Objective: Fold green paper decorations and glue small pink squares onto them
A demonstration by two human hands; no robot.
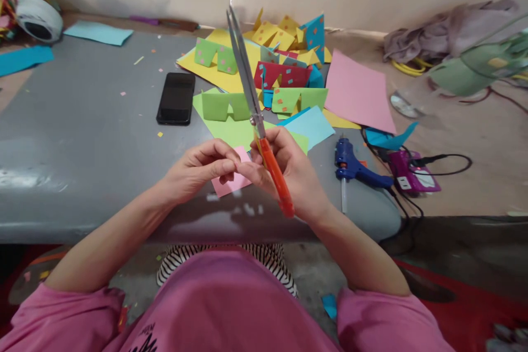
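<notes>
My right hand (291, 168) holds a pair of scissors (270, 162) with orange handles, its blades closed and pointing up and away from me. Thumb and fingers of my left hand (202, 168) are pinched together and meet my right fingertips. Whatever lies in that pinch is too small or hidden to make out. Just under both hands is a small pink paper (225, 186), partly covered by them. Beyond it, a green folded paper piece (216, 105) with a notch stands on a green sheet (235, 135).
Behind stand several dotted folded papers, among them a red one (284, 74). To the right lie a pink sheet (358, 91), a blue glue gun (350, 162) and a purple power strip (412, 171) with cords. A black phone (176, 99) lies left of the papers.
</notes>
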